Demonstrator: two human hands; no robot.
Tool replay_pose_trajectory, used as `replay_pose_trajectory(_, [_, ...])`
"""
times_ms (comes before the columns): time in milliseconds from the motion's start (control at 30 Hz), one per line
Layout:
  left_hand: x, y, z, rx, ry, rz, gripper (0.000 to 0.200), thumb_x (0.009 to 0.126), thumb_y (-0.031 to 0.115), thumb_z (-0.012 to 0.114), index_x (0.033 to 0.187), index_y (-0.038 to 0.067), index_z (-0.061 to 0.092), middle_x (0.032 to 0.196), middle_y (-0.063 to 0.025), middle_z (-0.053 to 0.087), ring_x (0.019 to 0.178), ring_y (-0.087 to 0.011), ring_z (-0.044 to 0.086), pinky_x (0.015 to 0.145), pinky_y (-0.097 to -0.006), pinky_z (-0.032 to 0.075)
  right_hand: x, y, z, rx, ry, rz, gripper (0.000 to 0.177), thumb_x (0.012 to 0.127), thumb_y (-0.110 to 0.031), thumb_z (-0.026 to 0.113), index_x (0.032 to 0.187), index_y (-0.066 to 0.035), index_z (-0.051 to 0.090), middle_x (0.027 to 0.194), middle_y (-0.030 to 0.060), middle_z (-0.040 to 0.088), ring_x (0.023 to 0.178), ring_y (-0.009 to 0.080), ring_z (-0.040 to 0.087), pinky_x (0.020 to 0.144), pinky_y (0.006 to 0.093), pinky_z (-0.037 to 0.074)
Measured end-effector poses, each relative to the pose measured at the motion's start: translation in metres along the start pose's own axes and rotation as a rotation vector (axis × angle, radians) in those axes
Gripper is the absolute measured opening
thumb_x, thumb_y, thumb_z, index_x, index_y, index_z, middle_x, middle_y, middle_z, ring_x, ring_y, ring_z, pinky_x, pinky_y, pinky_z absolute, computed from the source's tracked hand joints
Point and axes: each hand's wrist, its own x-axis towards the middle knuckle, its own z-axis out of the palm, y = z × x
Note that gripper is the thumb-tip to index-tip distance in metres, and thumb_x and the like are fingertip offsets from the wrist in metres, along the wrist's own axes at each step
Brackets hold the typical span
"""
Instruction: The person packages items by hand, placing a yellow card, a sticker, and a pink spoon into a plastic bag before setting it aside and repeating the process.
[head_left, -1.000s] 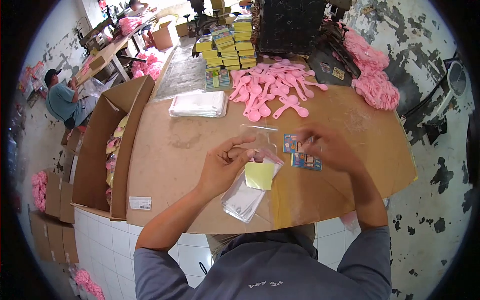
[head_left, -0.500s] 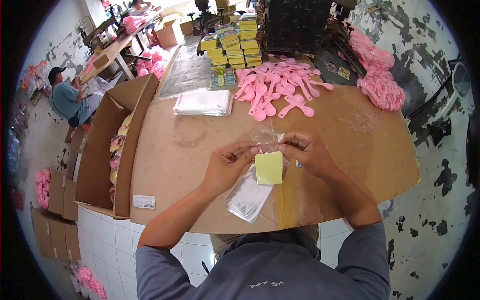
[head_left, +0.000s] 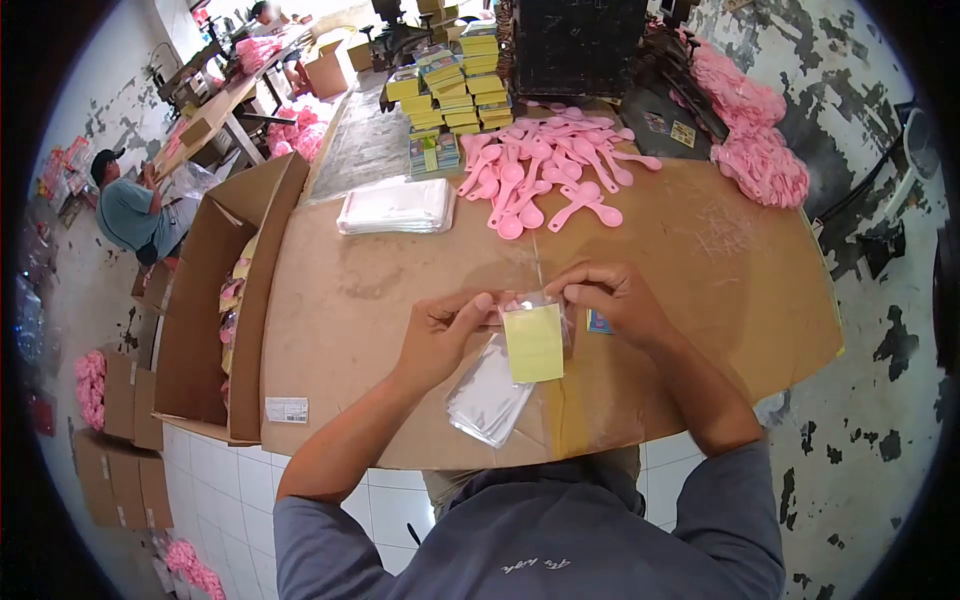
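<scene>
A clear plastic bag with a yellow card in it hangs between my two hands over the cardboard-topped table. At its upper left edge, my left hand pinches the bag with thumb and fingers. The opposite top corner is pinched by my right hand. Something pink shows faintly at the top of the bag, too covered to make out. Just below lies a stack of clear bags, partly hidden by the card. A small blue printed card lies partly under my right hand.
Pink measuring spoons are heaped at the back, beside stacks of yellow-edged cards. A pile of flat plastic bags lies left of them. An open cardboard box stands at the left edge. Farther left sits another person.
The bag's top has flattened and dropped, and the yellow card hangs slightly lower. My left hand has shifted a little left. More of the blue card shows.
</scene>
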Motion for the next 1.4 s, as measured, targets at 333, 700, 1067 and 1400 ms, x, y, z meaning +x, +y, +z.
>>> replay_pose_trajectory(333, [0.004,-0.003,0.002,0.098,-0.031,-0.012,0.024,0.1,0.006,0.066,0.122,-0.002,0.07,0.112,-0.0097,0.075,0.098,-0.0133,0.07,0.085,-0.0288,0.06,0.001,0.009,0.0,0.071,-0.04,0.048,0.024,0.094,-0.004,0.07,0.117,0.003,0.069,0.105,0.0061,0.069,0.094,0.0093,0.064,0.081,0.0252,0.053])
replay_pose_trajectory(700, [0.002,0.018,0.018,-0.033,0.078,0.171,0.028,0.1,0.009,0.066,0.126,-0.002,0.067,0.111,-0.0112,0.074,0.101,-0.0169,0.071,0.09,-0.0328,0.059,-0.002,-0.005,0.006,0.119,-0.218,0.106,0.047,0.092,0.003,0.069,0.136,0.002,0.054,0.107,0.0045,0.064,0.098,0.011,0.063,0.087,0.0259,0.052])
replay_pose_trajectory(1067, [0.009,0.046,-0.087,-0.09,0.414,0.462,0.026,0.105,0.022,0.057,0.123,0.004,0.061,0.111,-0.0073,0.068,0.093,-0.0155,0.069,0.076,-0.0321,0.06,-0.004,-0.028,-0.061,-0.659,0.028,-0.042,0.043,0.089,-0.014,0.072,0.128,-0.001,0.063,0.117,0.0123,0.066,0.108,0.0243,0.064,0.098,0.0371,0.05])
replay_pose_trajectory(1400, [0.014,0.013,-0.036,0.63,0.286,0.157,0.023,0.09,0.02,0.077,0.108,0.006,0.071,0.092,0.0003,0.068,0.074,-0.0096,0.062,0.063,-0.0263,0.049,-0.01,0.007,-0.083,-0.875,-0.07,0.081,0.038,0.081,-0.019,0.081,0.114,-0.004,0.07,0.11,0.0137,0.062,0.106,0.0305,0.06,0.097,0.042,0.048])
